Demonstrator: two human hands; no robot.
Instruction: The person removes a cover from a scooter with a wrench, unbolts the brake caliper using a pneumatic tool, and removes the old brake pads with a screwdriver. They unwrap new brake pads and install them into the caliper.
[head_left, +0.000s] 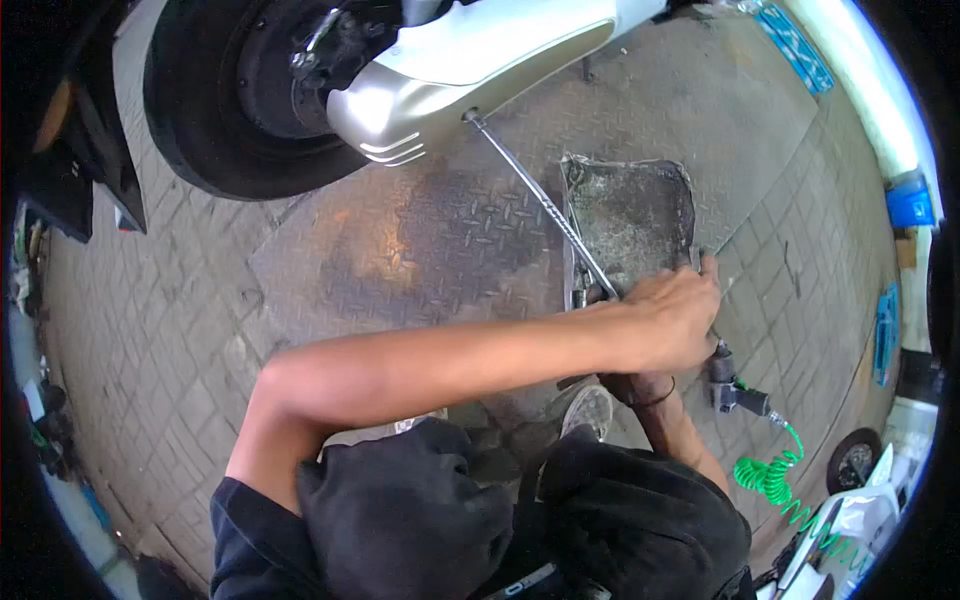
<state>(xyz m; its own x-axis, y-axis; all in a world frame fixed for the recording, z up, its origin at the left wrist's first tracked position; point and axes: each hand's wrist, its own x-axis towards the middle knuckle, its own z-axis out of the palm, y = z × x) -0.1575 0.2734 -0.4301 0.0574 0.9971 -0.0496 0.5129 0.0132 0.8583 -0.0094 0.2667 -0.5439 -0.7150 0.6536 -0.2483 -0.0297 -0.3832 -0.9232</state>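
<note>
A long-shafted socket wrench (541, 202) runs diagonally from the underside of a scooter's body panel (425, 115) down to my hands. My left hand (675, 310) is closed with curled fingers over the wrench's near end, one finger lifting away; it covers the handle there. Beneath the left forearm, my right hand (635, 386) is mostly hidden, and its fingers do not show. A worn, dirty metal tray (640, 215) lies just beyond my hands, with small metal pieces (582, 290) along its near left side.
The scooter's tyre (190, 110) stands at upper left. A textured metal plate (430, 240) covers the floor. To the right lies an air impact wrench (735, 382) with a coiled green hose (768, 478). Blue racks (795, 48) and a white vehicle (860, 515) line the right edge.
</note>
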